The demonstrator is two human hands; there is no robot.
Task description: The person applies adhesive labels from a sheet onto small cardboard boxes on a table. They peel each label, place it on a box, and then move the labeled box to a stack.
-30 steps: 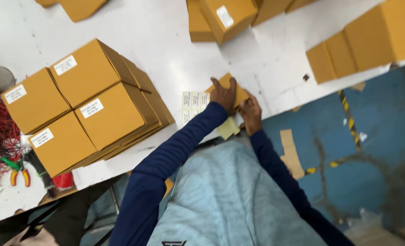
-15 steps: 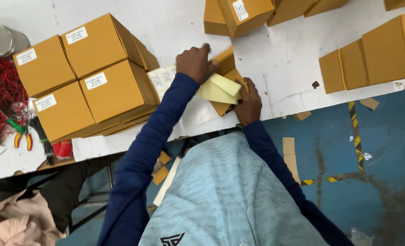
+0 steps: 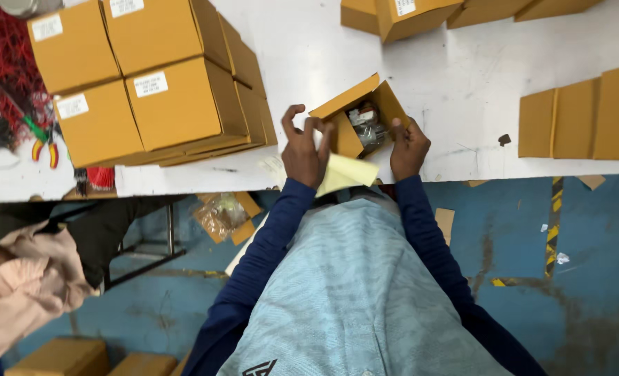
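Currently small open box is filled, unclosed; left hand pinches yellow sheet, right hand grips box wall.

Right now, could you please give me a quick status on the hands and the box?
Left hand holds pale yellow paper sheet. Right hand steadies small open brown cardboard box, bagged part inside. Nothing obstructing.

I am looking at a packing workshop: stacked labelled cartons left of my left hand, flat cardboard blanks right of it, on a scuffed white surface.
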